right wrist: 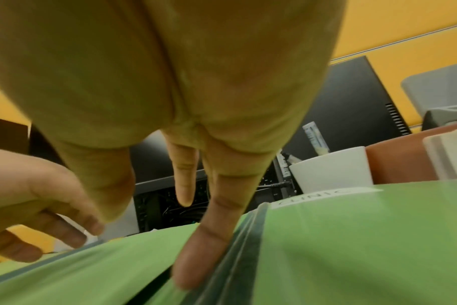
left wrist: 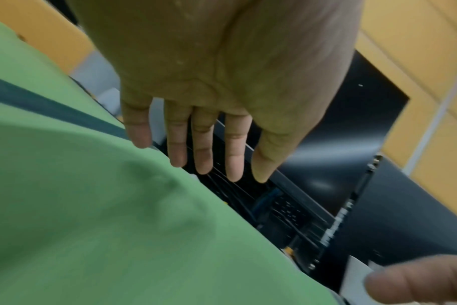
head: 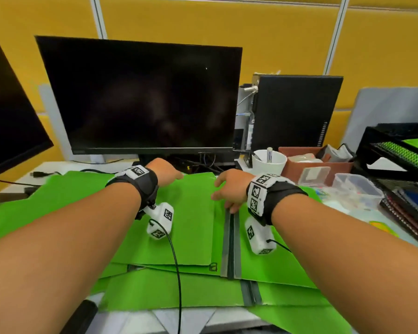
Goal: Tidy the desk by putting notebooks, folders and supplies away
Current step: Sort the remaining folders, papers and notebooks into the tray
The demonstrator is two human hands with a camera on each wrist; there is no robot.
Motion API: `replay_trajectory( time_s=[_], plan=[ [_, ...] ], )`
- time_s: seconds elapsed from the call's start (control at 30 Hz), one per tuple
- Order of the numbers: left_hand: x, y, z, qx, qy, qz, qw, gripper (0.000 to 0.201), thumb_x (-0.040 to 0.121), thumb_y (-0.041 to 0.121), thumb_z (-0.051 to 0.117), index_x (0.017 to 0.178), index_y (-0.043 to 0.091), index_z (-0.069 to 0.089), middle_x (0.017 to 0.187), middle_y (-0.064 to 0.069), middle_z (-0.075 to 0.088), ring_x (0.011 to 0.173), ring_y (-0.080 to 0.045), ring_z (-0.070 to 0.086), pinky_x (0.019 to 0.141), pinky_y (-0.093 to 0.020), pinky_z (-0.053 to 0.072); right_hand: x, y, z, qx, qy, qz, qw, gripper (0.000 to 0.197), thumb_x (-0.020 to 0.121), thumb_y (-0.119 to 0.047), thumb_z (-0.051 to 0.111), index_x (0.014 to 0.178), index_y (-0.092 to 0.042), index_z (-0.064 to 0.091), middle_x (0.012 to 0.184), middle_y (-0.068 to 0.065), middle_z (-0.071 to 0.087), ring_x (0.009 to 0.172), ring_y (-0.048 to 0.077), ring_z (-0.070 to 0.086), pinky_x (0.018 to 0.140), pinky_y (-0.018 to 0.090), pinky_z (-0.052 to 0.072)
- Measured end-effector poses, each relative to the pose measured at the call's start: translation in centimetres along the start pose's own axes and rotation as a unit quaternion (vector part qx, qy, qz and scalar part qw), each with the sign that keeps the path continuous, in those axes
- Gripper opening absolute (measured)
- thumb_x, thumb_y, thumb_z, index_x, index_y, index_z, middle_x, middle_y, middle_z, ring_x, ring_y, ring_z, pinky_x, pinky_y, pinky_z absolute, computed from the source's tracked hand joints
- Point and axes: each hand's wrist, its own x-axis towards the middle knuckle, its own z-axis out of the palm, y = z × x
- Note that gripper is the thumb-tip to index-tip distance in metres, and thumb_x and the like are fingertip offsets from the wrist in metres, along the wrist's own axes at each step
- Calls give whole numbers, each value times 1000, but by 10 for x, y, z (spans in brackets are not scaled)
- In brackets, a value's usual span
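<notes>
Overlapping green folders point(head: 193, 227) lie spread across the tabletop point(head: 229, 319) in front of the dark monitor point(head: 140, 95); we reach both hands over the topmost one, near its far edge. Our left hand point(head: 163, 173) hovers with fingers point(left wrist: 179, 144) straight and slightly spread, their tips past the folder's far edge, holding nothing. Our right hand point(head: 229, 189) is likewise relaxed and wide; in the right wrist view one fingertip point(right wrist: 196, 266) rests beside the grey spine strip point(head: 230, 247) where two folder panels meet, while the remaining digits hang free. This placement, we judge, steadies the open folder at its hinge so that it can be closed or squared against the others before lifting. At the right, a black tray rack point(head: 396, 150) already holds green and spiral-bound items, and is thus a likely destination. A white cup point(head: 269, 162), a brown box point(head: 316, 162) and clear plastic containers point(head: 357, 189) stand between the folders and the rack; notebooks point(head: 408, 213) lie beneath the rack's edge. The folders are not yet gathered, so we judge the tidying to be at an early stage
</notes>
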Motion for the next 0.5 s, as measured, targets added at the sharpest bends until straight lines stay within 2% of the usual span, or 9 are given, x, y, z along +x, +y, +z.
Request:
replay_trajectory(
  time_s=[0.07,0.17,0.27,0.33,0.4,0.43,0.5],
  plan=[
    [2,-31,-9,30,13,-30,999,49,100,46,57,130,9,68,137,-5,64,126,-26,59,103,-32,47,8,-12,9,-7,18,-2,1000,64,94,-31,73,149,-10,47,96,12,73,83,33,77,78,47,64],
    [-1,-67,-16,59,8,-75,995,50,101,46,54,133,9,64,140,-7,60,127,-28,57,104,-34,46,24,-20,20,30,22,21,999,63,93,-29,75,145,-5,49,110,13,67,88,35,75,79,48,64],
    [-4,-88,-13,51,5,-82,995,51,101,44,56,136,8,63,142,-11,58,131,-29,55,105,-34,44,38,-24,24,72,25,43,996,66,92,-23,77,146,-5,43,108,13,62,92,36,74,81,50,63],
    [-3,-96,-9,38,5,-70,997,51,102,46,52,137,10,63,145,-12,57,130,-28,55,106,-34,45,47,-23,23,88,38,61,993,71,90,-20,79,147,-4,39,99,16,65,82,33,74,80,48,64],
    [-8,-96,-9,2,14,-68,998,51,101,46,53,135,11,64,145,-11,57,128,-27,56,105,-35,46,54,-23,21,97,51,80,991,65,88,-19,81,137,-3,41,91,17,66,64,27,69,75,44,64],
    [-8,-95,-10,-5,17,-65,998,49,100,45,55,134,11,65,144,-10,58,127,-27,57,104,-35,47,56,-23,19,97,52,89,990,58,87,-18,82,130,-1,46,89,18,68,60,26,67,75,44,64],
    [-9,-95,-10,0,22,-57,998,46,99,40,59,132,8,66,140,-9,60,125,-27,58,104,-36,48,64,-24,17,100,37,90,990,42,89,-19,80,117,3,58,91,22,74,63,31,69,77,46,63]
  ],
)
